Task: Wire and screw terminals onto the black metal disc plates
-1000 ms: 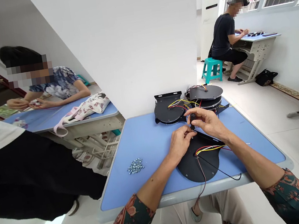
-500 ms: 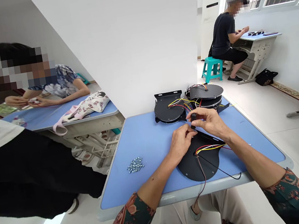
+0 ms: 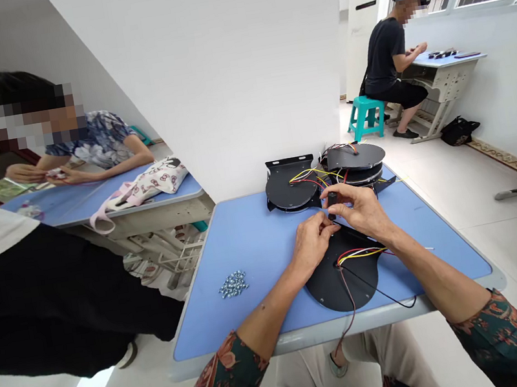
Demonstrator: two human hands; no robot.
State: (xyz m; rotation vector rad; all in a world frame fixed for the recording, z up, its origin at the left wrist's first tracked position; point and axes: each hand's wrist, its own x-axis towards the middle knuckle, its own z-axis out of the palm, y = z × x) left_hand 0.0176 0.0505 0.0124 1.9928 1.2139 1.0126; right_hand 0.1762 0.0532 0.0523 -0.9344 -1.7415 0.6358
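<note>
Starting at the near edge of the blue table point(image 3: 282, 344): a round black metal plate point(image 3: 336, 286) lying directly under the hands, red, yellow and black wires crossing it, one dark lead dangling past the table edge. Bringing the left hand point(image 3: 313, 247) to the plate's far rim, fingertips point(image 3: 327, 220) pinched narrow on something hidden, too small to tell. Curling the right hand point(image 3: 358, 210) just beside it, fingers point(image 3: 337, 193) closing around a small black part point(image 3: 333, 204).

Counting plates: one under the hands, one bracketed plate point(image 3: 290, 190) farther off, and a stack of round plates point(image 3: 355, 158) at far right, at least two, exact number unclear. Showing wires already run on all of these, with work at the near plate unfinished. Leaving one heap of small zinc-coloured screws point(image 3: 232, 284) at left, too many to count, untouched.

Noting farther off two co-workers at separate blue desks: a person point(image 3: 94, 144) at left handling something small, and a person point(image 3: 384, 59) at far right by the windows, seated on a teal stool point(image 3: 362, 113).
</note>
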